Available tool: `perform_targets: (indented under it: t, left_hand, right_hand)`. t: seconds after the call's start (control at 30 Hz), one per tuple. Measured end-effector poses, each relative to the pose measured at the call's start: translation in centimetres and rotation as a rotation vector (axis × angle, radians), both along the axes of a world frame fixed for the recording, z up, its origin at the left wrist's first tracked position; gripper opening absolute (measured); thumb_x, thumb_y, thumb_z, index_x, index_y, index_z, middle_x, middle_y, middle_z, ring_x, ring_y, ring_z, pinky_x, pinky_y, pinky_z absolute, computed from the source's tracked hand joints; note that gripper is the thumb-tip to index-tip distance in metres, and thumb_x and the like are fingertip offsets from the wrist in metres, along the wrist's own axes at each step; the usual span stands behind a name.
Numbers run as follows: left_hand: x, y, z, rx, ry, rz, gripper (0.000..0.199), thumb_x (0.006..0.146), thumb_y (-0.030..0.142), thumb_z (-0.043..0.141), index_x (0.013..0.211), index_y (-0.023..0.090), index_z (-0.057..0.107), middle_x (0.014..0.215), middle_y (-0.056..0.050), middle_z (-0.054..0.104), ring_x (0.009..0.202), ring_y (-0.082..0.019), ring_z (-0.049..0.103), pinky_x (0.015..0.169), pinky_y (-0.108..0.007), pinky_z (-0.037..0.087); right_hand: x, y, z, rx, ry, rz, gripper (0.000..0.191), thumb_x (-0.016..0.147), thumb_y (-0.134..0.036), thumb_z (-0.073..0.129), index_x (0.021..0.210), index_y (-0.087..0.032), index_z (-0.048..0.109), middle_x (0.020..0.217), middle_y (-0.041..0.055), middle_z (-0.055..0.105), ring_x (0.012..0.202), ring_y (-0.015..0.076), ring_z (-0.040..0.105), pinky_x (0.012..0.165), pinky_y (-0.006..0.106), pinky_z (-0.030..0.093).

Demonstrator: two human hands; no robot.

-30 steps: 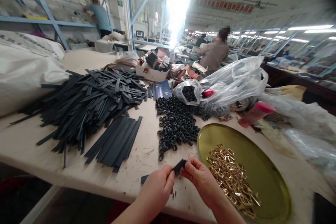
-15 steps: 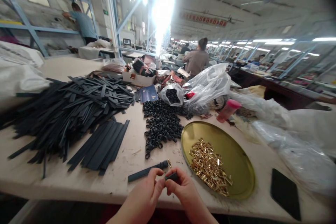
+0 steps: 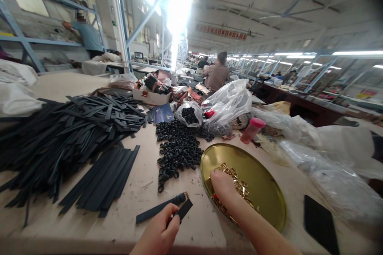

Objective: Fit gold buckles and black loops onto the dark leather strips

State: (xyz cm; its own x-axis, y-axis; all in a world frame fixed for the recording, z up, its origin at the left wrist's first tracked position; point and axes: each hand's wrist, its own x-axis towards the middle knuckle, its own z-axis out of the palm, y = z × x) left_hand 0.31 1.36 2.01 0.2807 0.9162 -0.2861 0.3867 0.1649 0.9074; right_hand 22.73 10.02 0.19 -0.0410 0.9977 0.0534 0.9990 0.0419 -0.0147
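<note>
Near the table's front edge, my left hand is closed on a short dark strap, whose flat end points up and right. Just behind it lies another dark strap with a gold buckle at its right end. My right hand reaches into the gold oval tray, over the left part of a heap of gold buckles. Its fingertips are hidden, so what it holds cannot be made out. Small black loops are piled behind my hands.
A big heap of dark strips and a neater row lie at the left. Right of the tray is a black flat object. Behind stand a pink-lidded jar, plastic bags and a box. People work farther back.
My right hand has left my left hand and moved right into the tray of buckles. My left hand has shifted slightly left and down, still with a strap. The camera view has turned a little.
</note>
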Motion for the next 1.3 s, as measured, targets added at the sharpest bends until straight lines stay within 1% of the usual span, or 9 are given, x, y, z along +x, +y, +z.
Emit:
perform_targets:
  t: [0.37, 0.5, 0.63, 0.73, 0.87, 0.93, 1.03, 1.17, 1.3]
  left_hand:
    - [0.6, 2.6, -0.2, -0.021, -0.037, -0.075, 0.023, 0.080, 0.035, 0.040, 0.083, 0.016, 0.053, 0.067, 0.003, 0.046, 0.063, -0.012, 0.042, 0.058, -0.021, 0.033]
    - [0.5, 2.7, -0.4, -0.034, -0.056, -0.091, 0.022, 0.079, 0.033, 0.042, 0.084, 0.015, 0.054, 0.069, 0.002, 0.050, 0.064, -0.013, 0.043, 0.061, -0.021, 0.034]
    - [0.4, 2.8, -0.4, -0.017, -0.095, -0.021, 0.023, 0.077, 0.034, 0.048, 0.087, 0.014, 0.055, 0.071, 0.001, 0.054, 0.066, -0.014, 0.046, 0.062, -0.022, 0.036]
    - [0.9, 3.0, -0.3, 0.025, -0.170, 0.058, 0.027, 0.076, 0.036, 0.049, 0.089, 0.014, 0.055, 0.074, -0.001, 0.057, 0.069, -0.015, 0.049, 0.063, -0.023, 0.037]
    - [1.4, 2.4, -0.3, 0.060, -0.206, 0.165, 0.028, 0.076, 0.041, 0.049, 0.079, 0.013, 0.053, 0.067, -0.001, 0.055, 0.063, -0.014, 0.048, 0.058, -0.023, 0.037]
    - [1.3, 1.7, -0.2, 0.074, -0.192, 0.200, 0.027, 0.077, 0.041, 0.048, 0.075, 0.014, 0.052, 0.064, 0.000, 0.053, 0.060, -0.013, 0.047, 0.058, -0.022, 0.037]
    - [0.4, 0.8, 0.0, 0.093, -0.149, 0.244, 0.025, 0.077, 0.039, 0.047, 0.073, 0.015, 0.052, 0.061, 0.001, 0.051, 0.058, -0.012, 0.046, 0.056, -0.022, 0.036]
    - [-1.1, 0.5, 0.5, 0.090, -0.142, 0.282, 0.023, 0.073, 0.036, 0.050, 0.071, 0.014, 0.053, 0.063, 0.001, 0.050, 0.062, -0.013, 0.045, 0.058, -0.022, 0.037]
    - [-1.4, 0.1, 0.6, -0.039, -0.205, 0.156, 0.023, 0.070, 0.037, 0.054, 0.072, 0.014, 0.054, 0.057, 0.004, 0.048, 0.055, -0.010, 0.043, 0.053, -0.020, 0.035]
  right_hand:
    - [0.4, 1.2, -0.3, -0.044, 0.006, 0.011, 0.015, 0.076, -0.005, 0.047, 0.078, -0.013, 0.060, 0.082, 0.0128, 0.065, 0.074, 0.0215, 0.062, 0.062, 0.027, 0.040]
    - [0.2, 2.0, -0.4, -0.050, 0.113, -0.028, 0.023, 0.074, 0.002, 0.042, 0.071, -0.011, 0.061, 0.076, 0.0157, 0.065, 0.071, 0.0222, 0.062, 0.061, 0.028, 0.040]
    - [-1.0, 0.4, 0.8, -0.041, 0.322, 0.037, 0.021, 0.081, -0.014, 0.043, 0.070, -0.015, 0.061, 0.075, 0.0084, 0.065, 0.073, 0.0190, 0.061, 0.065, 0.027, 0.043]
    - [-4.0, -2.4, 1.3, -0.091, 0.659, 0.080, 0.023, 0.085, -0.031, 0.040, 0.078, -0.017, 0.058, 0.064, 0.0006, 0.062, 0.058, 0.0134, 0.058, 0.054, 0.023, 0.044]
    - [-8.9, -5.8, 0.4, -0.109, 1.519, -0.087, 0.019, 0.075, -0.036, 0.053, 0.072, -0.018, 0.049, 0.057, -0.0040, 0.053, 0.046, 0.0090, 0.045, 0.044, 0.021, 0.039]
    - [-10.4, -6.7, -0.3, -0.099, 1.640, -0.147, 0.018, 0.072, -0.035, 0.057, 0.070, -0.019, 0.049, 0.055, -0.0060, 0.048, 0.045, 0.0079, 0.041, 0.043, 0.020, 0.036]
    - [-10.9, -7.3, -0.5, -0.182, 1.637, -0.104, 0.021, 0.071, -0.038, 0.058, 0.068, -0.018, 0.054, 0.055, -0.0051, 0.048, 0.048, 0.0089, 0.042, 0.045, 0.021, 0.036]
    - [-9.4, -8.1, 0.9, -0.282, 1.474, 0.130, 0.031, 0.077, -0.043, 0.053, 0.060, -0.017, 0.058, 0.067, 0.0006, 0.054, 0.066, 0.0139, 0.050, 0.059, 0.025, 0.041]
    - [-8.3, -9.3, 2.1, -0.297, 1.408, 0.232, 0.015, 0.074, -0.034, 0.059, 0.073, -0.019, 0.061, 0.085, 0.0028, 0.059, 0.078, 0.0158, 0.053, 0.068, 0.026, 0.041]
